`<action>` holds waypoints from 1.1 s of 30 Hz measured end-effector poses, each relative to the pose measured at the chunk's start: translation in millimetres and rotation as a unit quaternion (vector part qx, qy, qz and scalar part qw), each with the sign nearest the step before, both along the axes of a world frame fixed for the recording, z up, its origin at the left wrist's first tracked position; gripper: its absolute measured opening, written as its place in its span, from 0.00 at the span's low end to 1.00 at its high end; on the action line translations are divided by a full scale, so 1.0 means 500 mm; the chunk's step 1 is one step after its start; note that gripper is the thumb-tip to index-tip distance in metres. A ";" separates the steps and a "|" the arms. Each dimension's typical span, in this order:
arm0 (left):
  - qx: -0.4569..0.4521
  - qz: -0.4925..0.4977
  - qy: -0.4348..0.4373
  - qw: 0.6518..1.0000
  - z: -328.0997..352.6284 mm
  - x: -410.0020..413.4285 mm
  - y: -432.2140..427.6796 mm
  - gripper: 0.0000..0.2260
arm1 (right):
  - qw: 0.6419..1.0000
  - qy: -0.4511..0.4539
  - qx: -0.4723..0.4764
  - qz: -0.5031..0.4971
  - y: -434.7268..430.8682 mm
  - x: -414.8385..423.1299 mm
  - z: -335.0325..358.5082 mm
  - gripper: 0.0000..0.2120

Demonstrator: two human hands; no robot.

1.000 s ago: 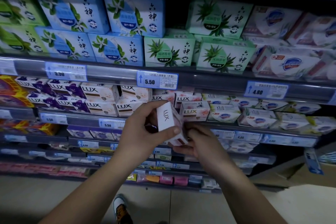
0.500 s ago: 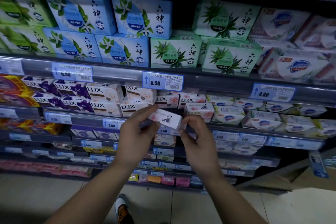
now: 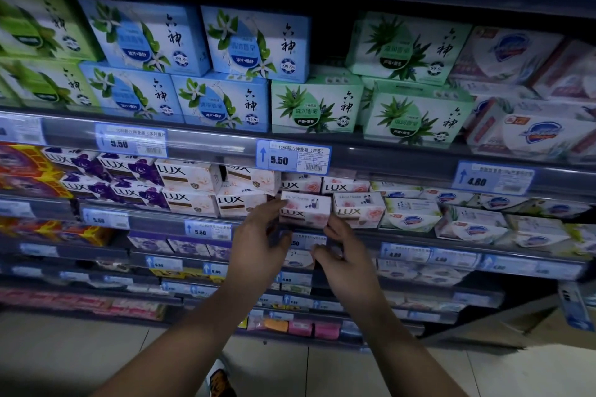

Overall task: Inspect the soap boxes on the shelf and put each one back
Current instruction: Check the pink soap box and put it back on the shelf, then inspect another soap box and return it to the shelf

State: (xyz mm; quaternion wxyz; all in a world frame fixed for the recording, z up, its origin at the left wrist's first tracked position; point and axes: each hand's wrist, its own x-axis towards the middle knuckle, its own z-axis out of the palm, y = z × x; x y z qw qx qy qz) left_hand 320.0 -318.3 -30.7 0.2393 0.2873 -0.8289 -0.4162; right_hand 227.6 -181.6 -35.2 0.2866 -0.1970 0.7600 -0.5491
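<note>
Turned front-out, the box [image 3: 304, 211] now sits in the shelf [image 3: 154, 222] row. Left hand [image 3: 258, 242] pinches its left end; right hand [image 3: 346, 256] touches its corner, grip unclear. Return looks nearly done.

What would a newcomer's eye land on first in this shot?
Most likely the hands at centre: the left hand grips a pink LUX box in the LUX row, and the right hand touches its lower right corner. Above, the large blue soap boxes and green soap boxes stand out. So does the blue 5.50 price tag just below them.
</note>
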 end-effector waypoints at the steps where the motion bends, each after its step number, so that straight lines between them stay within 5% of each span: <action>1: -0.008 -0.009 0.001 1.000 -0.002 -0.001 0.003 0.23 | 1.000 -0.002 -0.001 0.000 -0.001 -0.003 -0.001 0.32; 8: -0.008 -0.031 -0.002 0.999 -0.011 -0.002 -0.003 0.28 | 0.991 0.121 0.006 -0.055 -0.005 -0.011 0.019 0.22; 15: 0.060 0.023 0.026 0.998 -0.002 0.059 -0.035 0.20 | 0.975 0.216 0.004 0.060 -0.151 -0.031 0.088 0.18; 25: 0.099 0.090 0.073 0.988 0.017 0.134 -0.108 0.11 | 0.975 0.211 0.013 0.064 -0.206 -0.054 0.081 0.12; 30: 0.112 -0.007 0.080 0.990 0.034 0.126 -0.103 0.26 | 0.969 0.196 -0.033 0.146 -0.110 -0.044 0.071 0.20; 33: 0.130 -0.058 0.081 0.986 0.041 0.108 -0.080 0.20 | 0.975 0.169 -0.063 0.128 -0.056 -0.034 0.061 0.20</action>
